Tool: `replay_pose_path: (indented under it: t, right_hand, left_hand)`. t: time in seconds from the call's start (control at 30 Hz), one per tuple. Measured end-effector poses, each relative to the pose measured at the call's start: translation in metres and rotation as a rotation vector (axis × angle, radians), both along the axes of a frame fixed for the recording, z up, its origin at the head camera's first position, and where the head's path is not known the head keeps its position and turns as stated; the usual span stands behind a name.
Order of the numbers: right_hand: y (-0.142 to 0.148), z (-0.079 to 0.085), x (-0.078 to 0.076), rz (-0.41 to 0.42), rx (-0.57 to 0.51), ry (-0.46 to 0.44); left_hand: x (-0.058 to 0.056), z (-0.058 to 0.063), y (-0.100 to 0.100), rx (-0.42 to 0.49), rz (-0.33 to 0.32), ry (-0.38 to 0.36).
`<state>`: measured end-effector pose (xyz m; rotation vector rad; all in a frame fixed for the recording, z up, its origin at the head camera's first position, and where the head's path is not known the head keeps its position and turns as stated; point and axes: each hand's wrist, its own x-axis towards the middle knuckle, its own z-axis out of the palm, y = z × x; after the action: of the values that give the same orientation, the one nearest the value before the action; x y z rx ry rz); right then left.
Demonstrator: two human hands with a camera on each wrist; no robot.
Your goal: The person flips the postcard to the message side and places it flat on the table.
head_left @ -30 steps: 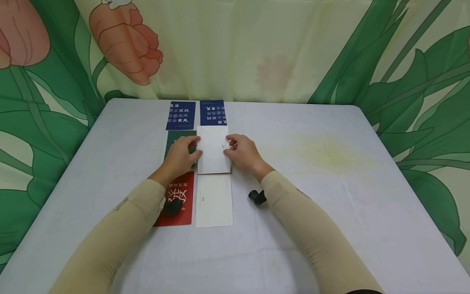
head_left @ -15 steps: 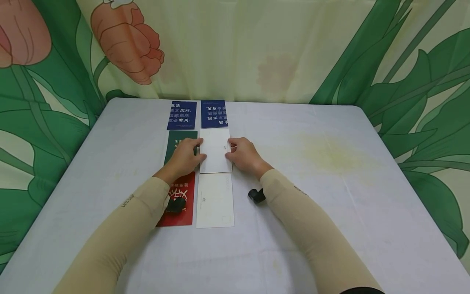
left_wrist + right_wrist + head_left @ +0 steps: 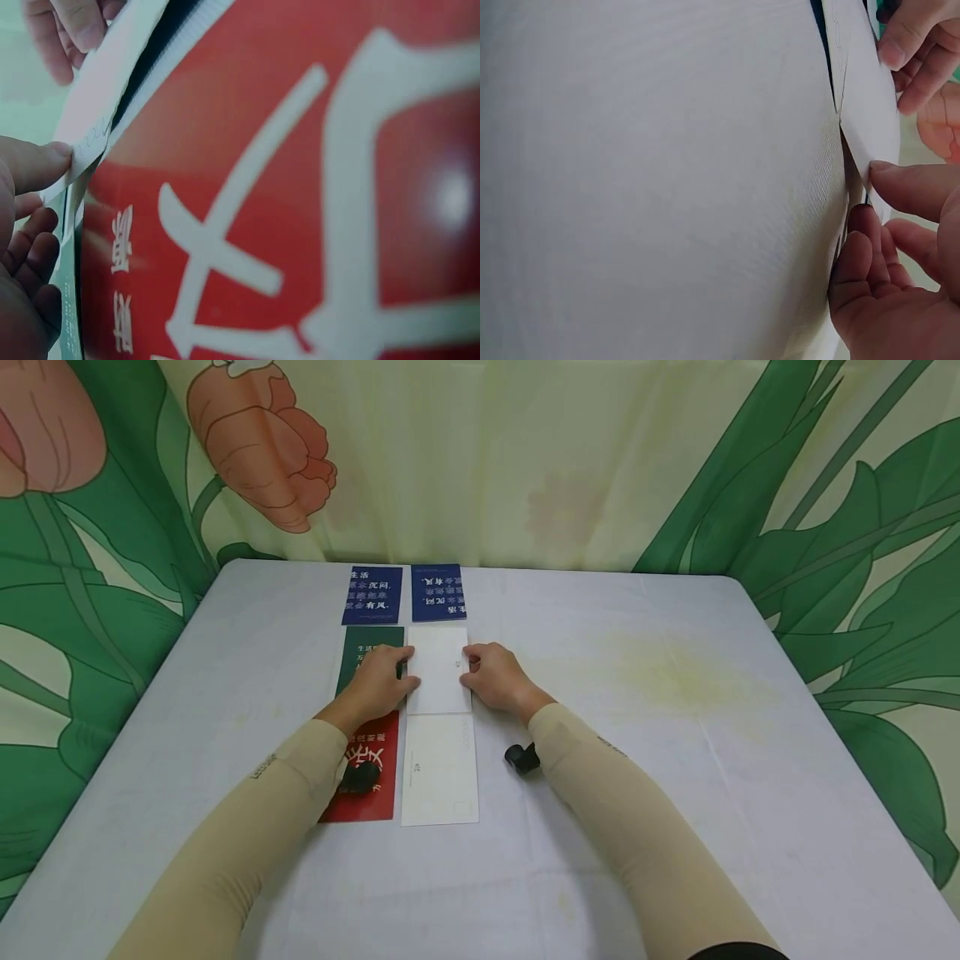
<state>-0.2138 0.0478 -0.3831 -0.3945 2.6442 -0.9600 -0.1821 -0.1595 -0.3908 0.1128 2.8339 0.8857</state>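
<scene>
Both hands hold a white postcard (image 3: 438,670), blank but for small print near its right side, in the middle of the right column of cards. My left hand (image 3: 377,683) pinches its left edge, thumb on top, and overlaps a green card (image 3: 352,653) in the head view. On the opposite edge, my right hand (image 3: 501,677) pinches with thumb above and fingers curled at the underside. The right wrist view shows this edge (image 3: 862,142) tilted slightly up off the cloth. The postcard's near edge meets another white postcard (image 3: 439,770) lying closer to me.
Two dark blue cards (image 3: 372,595) with white writing lie side by side near the table's far edge. A red card (image 3: 375,802) with large white characters lies under the left wrist. White cloth (image 3: 645,793) covers the table; a flower-printed curtain (image 3: 510,460) hangs behind.
The held postcard has come down and slightly toward me. Its far edge overlapped the right blue card's near side before and now lies apart from it. Both hands moved with it.
</scene>
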Motion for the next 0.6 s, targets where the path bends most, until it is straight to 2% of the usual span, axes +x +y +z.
replay_pose_path:
  t: [0.37, 0.6]
  right_hand:
    - [-0.0008, -0.002, -0.0025, 0.033, 0.052, 0.015]
    - [-0.0027, -0.0022, -0.0024, 0.045, 0.071, 0.016]
  left_hand:
    - [-0.0028, -0.0027, -0.0003, -0.042, -0.03, -0.015]
    - [-0.0022, -0.0015, 0.0009, -0.076, -0.015, -0.01]
